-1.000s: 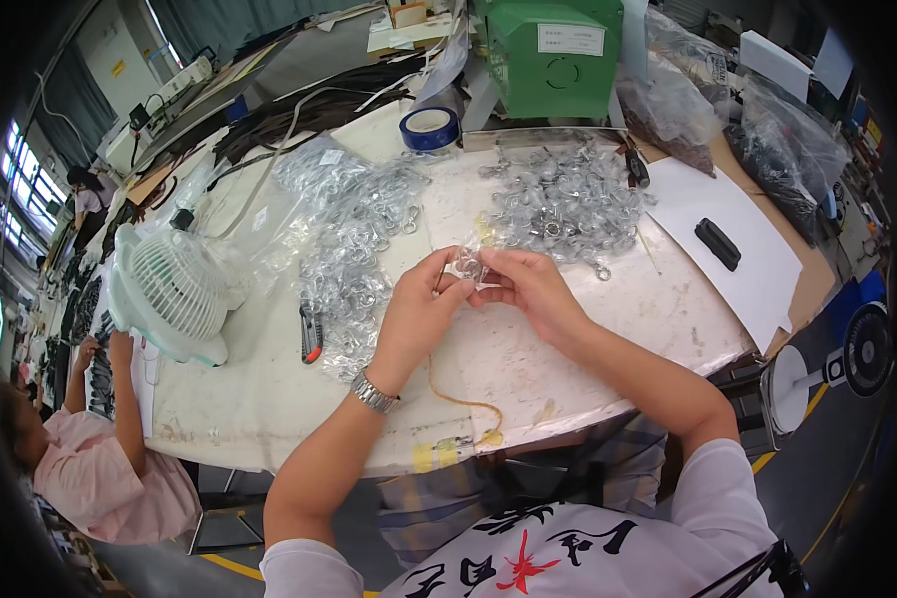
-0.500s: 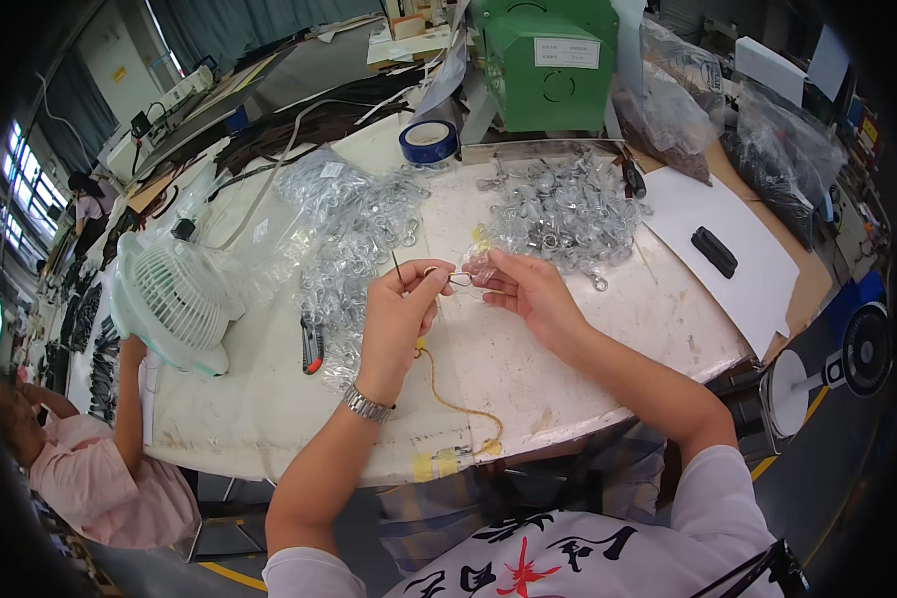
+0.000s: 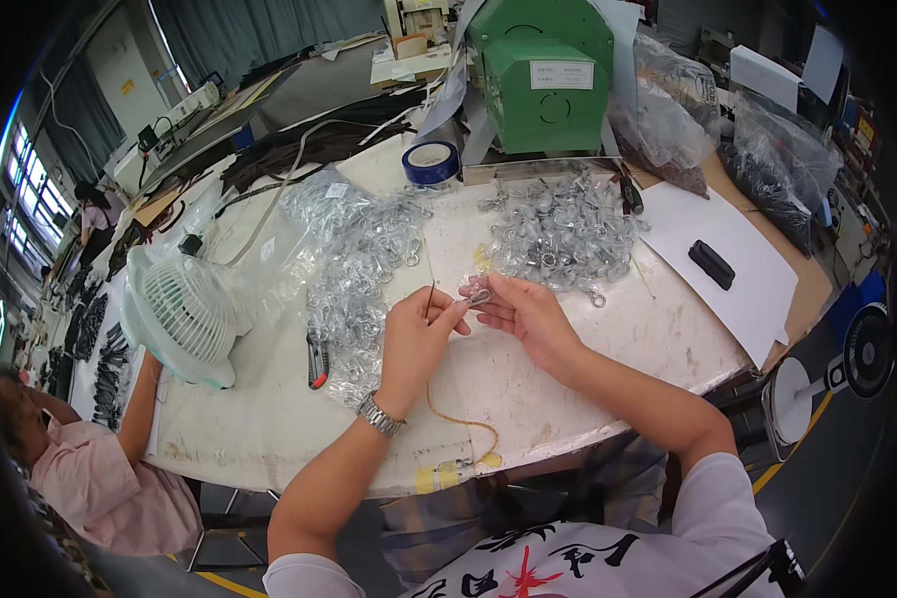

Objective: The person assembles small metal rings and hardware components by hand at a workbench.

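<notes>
Between my two hands, above the table, is a small silver metal clasp (image 3: 479,297) with a bit of clear wrap about it. My right hand (image 3: 533,321) pinches it between thumb and fingers. My left hand (image 3: 416,337) is closed, its thumb and fingertip at the clasp's near end; a thin dark rod (image 3: 432,289) sticks up from its fingers. Beyond my right hand lies a pile of plastic-wrapped metal clasps (image 3: 558,234). Another wrapped pile (image 3: 354,284) spreads beside my left hand. A thin yellow-brown cord (image 3: 458,420) hangs below the left hand across the table.
A box cutter (image 3: 316,361) and a pale green fan (image 3: 181,317) are on the left. Blue tape (image 3: 431,162) and a green machine (image 3: 546,95) stand at the back. White paper (image 3: 723,254) with a black object lies right. A co-worker in pink (image 3: 110,478) sits at left.
The clasp has turned and sits closer to the right fingers. My left hand has shifted slightly right and down, its rod now more upright. The whole view has tilted a little.
</notes>
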`<act>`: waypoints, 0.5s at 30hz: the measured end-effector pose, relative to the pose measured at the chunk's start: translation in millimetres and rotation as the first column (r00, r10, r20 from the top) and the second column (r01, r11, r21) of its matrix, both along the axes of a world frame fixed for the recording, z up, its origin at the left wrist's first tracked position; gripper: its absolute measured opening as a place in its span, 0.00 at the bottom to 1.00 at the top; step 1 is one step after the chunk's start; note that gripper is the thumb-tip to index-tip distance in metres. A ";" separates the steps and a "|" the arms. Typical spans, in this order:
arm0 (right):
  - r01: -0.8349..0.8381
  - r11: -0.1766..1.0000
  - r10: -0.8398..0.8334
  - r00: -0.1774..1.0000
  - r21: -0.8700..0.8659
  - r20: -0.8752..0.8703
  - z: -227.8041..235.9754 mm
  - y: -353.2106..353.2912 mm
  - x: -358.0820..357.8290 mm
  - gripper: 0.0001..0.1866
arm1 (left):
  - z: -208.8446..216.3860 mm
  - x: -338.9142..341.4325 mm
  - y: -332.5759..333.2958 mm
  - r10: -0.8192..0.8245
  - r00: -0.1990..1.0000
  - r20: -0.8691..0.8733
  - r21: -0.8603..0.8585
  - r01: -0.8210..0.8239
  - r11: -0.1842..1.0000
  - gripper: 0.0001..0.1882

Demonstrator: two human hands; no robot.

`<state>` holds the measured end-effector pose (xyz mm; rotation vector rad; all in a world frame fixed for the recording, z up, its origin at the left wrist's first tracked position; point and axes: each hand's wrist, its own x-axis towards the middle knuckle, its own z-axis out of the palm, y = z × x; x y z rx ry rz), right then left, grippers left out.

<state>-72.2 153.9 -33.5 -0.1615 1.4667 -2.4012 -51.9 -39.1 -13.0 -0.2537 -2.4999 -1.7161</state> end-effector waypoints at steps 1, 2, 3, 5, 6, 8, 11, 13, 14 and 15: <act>0.003 1.000 -0.003 1.000 0.000 0.008 -0.4 0.7 1.2 0.20 | 1.9 1.7 2.6 0.002 0.999 0.042 0.070 -0.005 0.998 0.09; 0.002 1.000 -0.002 1.000 -0.019 0.017 0.9 -0.2 0.1 0.20 | 4.4 2.4 3.9 0.008 0.997 0.079 0.137 -0.018 0.990 0.09; 0.002 0.999 -0.001 1.000 -0.039 0.026 1.8 -1.4 0.1 0.19 | 3.5 2.7 4.8 0.011 0.997 0.081 0.135 -0.022 0.991 0.09; 0.003 0.999 -0.002 1.000 -0.048 0.016 5.2 -5.8 3.0 0.19 | 1.0 3.0 6.8 0.042 0.991 0.125 0.289 -0.077 0.954 0.09; 0.006 0.998 -0.005 1.000 -0.057 0.004 5.9 -7.4 4.0 0.18 | 0.6 3.7 8.5 0.046 0.991 0.126 0.288 -0.081 0.954 0.09; -0.016 0.999 0.015 1.000 -0.034 -0.011 0.9 -8.1 4.4 0.17 | -0.1 5.4 11.8 0.053 0.987 0.151 0.324 -0.100 0.941 0.10; -0.043 0.999 0.043 0.999 -0.030 -0.026 2.7 -9.6 5.3 0.16 | 2.7 8.2 13.7 0.030 0.986 0.163 0.346 -0.086 0.934 0.11; -0.055 0.997 0.053 0.998 -0.050 -0.025 2.2 -10.8 5.1 0.16 | -1.8 7.3 10.4 0.000 0.986 0.165 0.333 -0.056 0.941 0.11; -0.075 0.996 0.074 0.997 -0.047 -0.027 -0.6 -9.3 3.4 0.16 | -2.3 6.0 9.9 -0.038 0.986 0.164 0.322 -0.017 0.947 0.11; -0.097 0.994 0.095 0.995 -0.045 -0.028 -2.0 -8.0 2.0 0.16 | -0.8 3.9 8.3 -0.036 0.986 0.163 0.322 -0.018 0.946 0.11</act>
